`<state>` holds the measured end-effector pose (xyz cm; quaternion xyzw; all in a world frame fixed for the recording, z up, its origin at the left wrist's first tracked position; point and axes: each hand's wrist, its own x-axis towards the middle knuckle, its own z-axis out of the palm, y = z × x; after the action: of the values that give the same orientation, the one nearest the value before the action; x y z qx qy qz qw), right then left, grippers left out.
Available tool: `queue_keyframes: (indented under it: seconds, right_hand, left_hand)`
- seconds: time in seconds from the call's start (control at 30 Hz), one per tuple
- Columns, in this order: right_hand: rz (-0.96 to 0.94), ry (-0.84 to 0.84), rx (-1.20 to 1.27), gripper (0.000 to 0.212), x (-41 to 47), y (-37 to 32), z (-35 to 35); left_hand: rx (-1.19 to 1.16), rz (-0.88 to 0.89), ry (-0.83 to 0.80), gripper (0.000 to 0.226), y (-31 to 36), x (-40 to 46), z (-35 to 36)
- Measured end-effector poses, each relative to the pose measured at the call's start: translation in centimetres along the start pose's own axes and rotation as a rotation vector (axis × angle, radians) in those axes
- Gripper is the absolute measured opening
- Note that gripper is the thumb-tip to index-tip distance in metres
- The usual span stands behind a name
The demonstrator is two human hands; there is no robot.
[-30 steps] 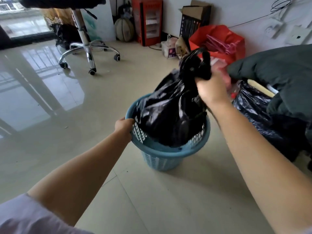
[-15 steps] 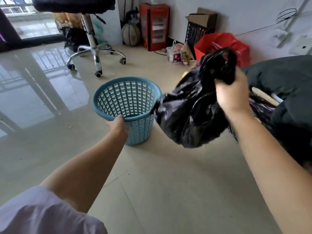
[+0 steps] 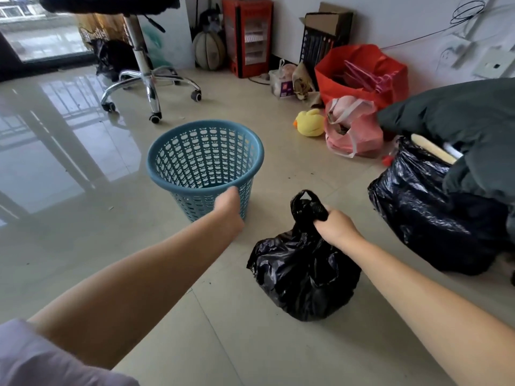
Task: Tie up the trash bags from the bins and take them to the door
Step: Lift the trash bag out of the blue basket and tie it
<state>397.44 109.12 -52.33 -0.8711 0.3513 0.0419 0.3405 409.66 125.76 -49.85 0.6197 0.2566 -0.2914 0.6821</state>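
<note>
A blue perforated bin (image 3: 204,160) stands upright on the tiled floor with nothing inside. My left hand (image 3: 230,203) grips its near rim. To the right of the bin a small black trash bag (image 3: 301,271) rests on the floor, its top gathered into loops. My right hand (image 3: 334,227) is closed around that gathered neck. A larger black trash bag (image 3: 426,213) sits at the far right, partly under a dark bundle (image 3: 459,115), with sticks poking from its top.
An office chair (image 3: 145,79) on castors stands at the back left. Along the wall are a red cabinet (image 3: 248,37), a ball, a cardboard box, a red bag (image 3: 362,71), a pink bag (image 3: 354,129) and a yellow duck toy (image 3: 309,122).
The black bag came up out of the bin, swung right and now rests on the floor. The bin shifted left under my left hand.
</note>
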Motion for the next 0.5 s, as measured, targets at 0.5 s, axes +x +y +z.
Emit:
queue_keyframes:
  seconds: [0.5]
  right_hand:
    - [0.047, -0.394, 0.640, 0.038, -0.5, 0.4, -8.3]
  left_hand:
    - [0.801, 0.755, -0.235, 0.021, 1.4, -3.3, 2.6]
